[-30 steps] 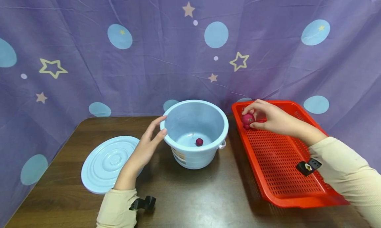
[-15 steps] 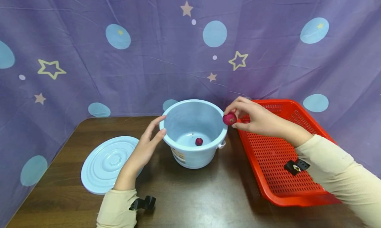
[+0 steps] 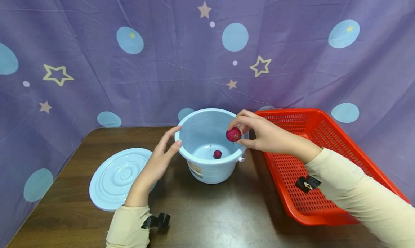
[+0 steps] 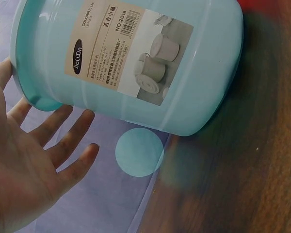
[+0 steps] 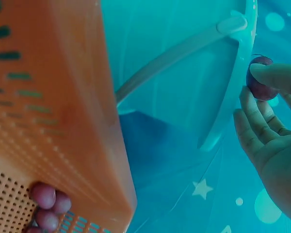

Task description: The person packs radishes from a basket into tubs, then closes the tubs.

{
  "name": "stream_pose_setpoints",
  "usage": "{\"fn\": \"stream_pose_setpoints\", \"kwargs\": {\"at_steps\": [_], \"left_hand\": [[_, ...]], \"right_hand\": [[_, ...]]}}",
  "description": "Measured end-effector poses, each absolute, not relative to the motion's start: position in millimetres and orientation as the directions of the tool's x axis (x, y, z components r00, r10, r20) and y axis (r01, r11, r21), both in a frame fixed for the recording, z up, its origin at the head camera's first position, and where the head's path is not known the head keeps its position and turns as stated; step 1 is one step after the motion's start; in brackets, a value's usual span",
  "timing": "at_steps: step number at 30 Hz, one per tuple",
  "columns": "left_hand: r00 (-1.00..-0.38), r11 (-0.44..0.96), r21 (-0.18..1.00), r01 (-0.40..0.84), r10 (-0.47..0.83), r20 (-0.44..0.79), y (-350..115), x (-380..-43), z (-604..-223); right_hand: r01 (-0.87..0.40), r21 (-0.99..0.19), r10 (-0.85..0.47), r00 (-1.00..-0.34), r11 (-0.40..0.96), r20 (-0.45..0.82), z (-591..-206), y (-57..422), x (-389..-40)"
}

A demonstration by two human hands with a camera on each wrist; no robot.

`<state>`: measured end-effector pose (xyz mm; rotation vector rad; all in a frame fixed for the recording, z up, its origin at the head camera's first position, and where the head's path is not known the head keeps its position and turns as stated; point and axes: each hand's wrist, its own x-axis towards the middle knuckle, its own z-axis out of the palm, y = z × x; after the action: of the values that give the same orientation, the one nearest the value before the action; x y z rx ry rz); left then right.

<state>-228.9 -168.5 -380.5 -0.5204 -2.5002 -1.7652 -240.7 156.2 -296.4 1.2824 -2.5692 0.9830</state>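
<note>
Between the thumb and fingers of my right hand (image 3: 262,134) is a round, dark pink radish (image 3: 233,134), over the right side of the light blue bucket's mouth. In the right wrist view, a thin root tip sticks up from this radish (image 5: 263,80). A second, smaller-looking radish (image 3: 217,154) lies on the bottom of the bucket (image 3: 212,170). My left hand (image 3: 157,165) touches the bucket's left rim with its thumb and fingertips, the fingers spread and nearly straight. In the left wrist view, the hand (image 4: 34,160) is beside the rim, and a printed label (image 4: 128,53) faces the camera.
A red perforated basket (image 3: 282,190) stands right of the bucket. Several radishes (image 5: 47,208) lie in its corner in the right wrist view. The blue lid (image 3: 111,183) rests on the wooden table (image 3: 207,219) at left. A purple curtain (image 3: 181,61) hangs behind.
My right hand has lifted the radish from the red basket and moved left with it over the bucket. The left hand stays at the rim.
</note>
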Motion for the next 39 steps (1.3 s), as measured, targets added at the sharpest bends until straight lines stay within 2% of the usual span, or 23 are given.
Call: {"fn": "stream_pose_setpoints", "kwargs": {"at_steps": [10,17,23,31,39], "left_hand": [[-0.941,0.287,0.912,0.293,0.257,0.222,-169,-229,-380],[-0.940,0.286,0.911,0.298,0.256,0.227,-170,-228,-380],[-0.940,0.278,0.916,0.290,0.260,0.219,-169,-228,-380],[-0.943,0.265,0.924,0.275,0.263,0.205,-164,-230,-381],[-0.945,0.264,0.924,0.277,0.250,0.212,-168,-229,-380]], "right_hand": [[-0.699,-0.543,-0.692,-0.670,0.466,0.268,-301,142,-236],[-0.701,-0.535,-0.693,-0.670,0.471,0.267,-303,139,-238],[-0.681,-0.526,-0.673,-0.696,0.509,0.250,-304,142,-236],[-0.684,-0.505,-0.659,-0.703,0.526,0.267,-306,149,-234],[-0.703,-0.528,-0.660,-0.683,0.477,0.312,-307,148,-238]]}}
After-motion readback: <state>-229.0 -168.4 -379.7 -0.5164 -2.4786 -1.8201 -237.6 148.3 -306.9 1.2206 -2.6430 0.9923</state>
